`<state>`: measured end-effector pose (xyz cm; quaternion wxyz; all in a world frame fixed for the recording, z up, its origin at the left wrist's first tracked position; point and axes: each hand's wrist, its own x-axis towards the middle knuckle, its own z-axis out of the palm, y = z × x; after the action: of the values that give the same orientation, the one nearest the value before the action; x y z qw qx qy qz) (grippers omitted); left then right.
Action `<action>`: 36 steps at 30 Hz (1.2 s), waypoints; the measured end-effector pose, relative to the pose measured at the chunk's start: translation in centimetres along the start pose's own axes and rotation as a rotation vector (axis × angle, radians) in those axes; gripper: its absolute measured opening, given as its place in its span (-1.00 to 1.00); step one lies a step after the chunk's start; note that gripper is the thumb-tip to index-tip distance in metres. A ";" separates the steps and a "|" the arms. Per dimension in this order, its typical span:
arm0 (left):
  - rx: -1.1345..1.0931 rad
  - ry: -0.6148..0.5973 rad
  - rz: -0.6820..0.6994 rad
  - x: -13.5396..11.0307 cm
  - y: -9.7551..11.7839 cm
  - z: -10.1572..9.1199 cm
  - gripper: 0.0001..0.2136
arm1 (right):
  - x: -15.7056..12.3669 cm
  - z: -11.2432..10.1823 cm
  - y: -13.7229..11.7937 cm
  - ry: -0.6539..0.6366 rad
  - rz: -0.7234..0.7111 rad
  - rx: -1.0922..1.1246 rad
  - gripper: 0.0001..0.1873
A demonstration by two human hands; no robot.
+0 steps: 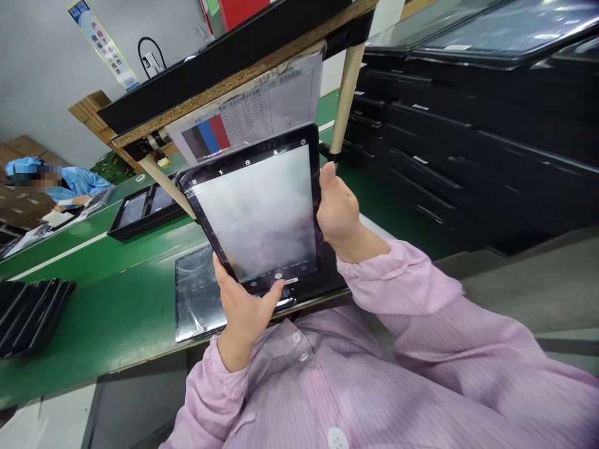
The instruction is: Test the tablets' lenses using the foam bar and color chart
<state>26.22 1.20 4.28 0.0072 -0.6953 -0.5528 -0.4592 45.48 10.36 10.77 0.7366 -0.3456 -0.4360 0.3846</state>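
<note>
A black-framed tablet (262, 215) is held up in front of me, tilted, its lit screen showing a blurry whitish camera picture with icons along the top and bottom. My left hand (243, 305) grips its lower left corner, thumb near the round shutter button. On the right edge, my right hand (339, 206) is closed around the frame with the thumb up; its other fingers are hidden behind. Below the tablet, a second dark glossy panel (199, 299) lies flat on the green bench, partly covered by my left hand and the tablet.
A raised shelf (243, 81) with a printed chart (262, 112) stands behind the tablet. Stacked black trays (435, 137) fill the right side. More black trays (32, 315) lie at left. Another tray (147, 206) holds panels. A person in blue (79, 181) sits at far left.
</note>
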 end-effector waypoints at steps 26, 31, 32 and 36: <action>-0.093 0.037 -0.100 -0.3 -0.4 0.6 0.14 | 0.7 -0.1 0.9 -0.051 -0.043 -0.117 -0.30; -0.858 0.013 -0.453 1.3 -1.8 -0.5 -0.39 | -0.3 0.6 -0.9 -0.128 -0.090 -0.090 -0.29; -1.006 -0.010 -0.550 1.7 -1.8 -0.7 -0.46 | -0.6 0.6 -1.3 -0.148 -0.117 -0.101 -0.28; -1.318 -0.092 -0.771 2.0 -1.1 -0.8 -0.55 | -1.6 0.1 -2.6 -0.310 -0.195 -0.155 -0.19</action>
<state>24.77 2.76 5.46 -0.5930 -0.3318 -0.3678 -0.6348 45.54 7.80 12.46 0.6655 -0.2942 -0.6040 0.3251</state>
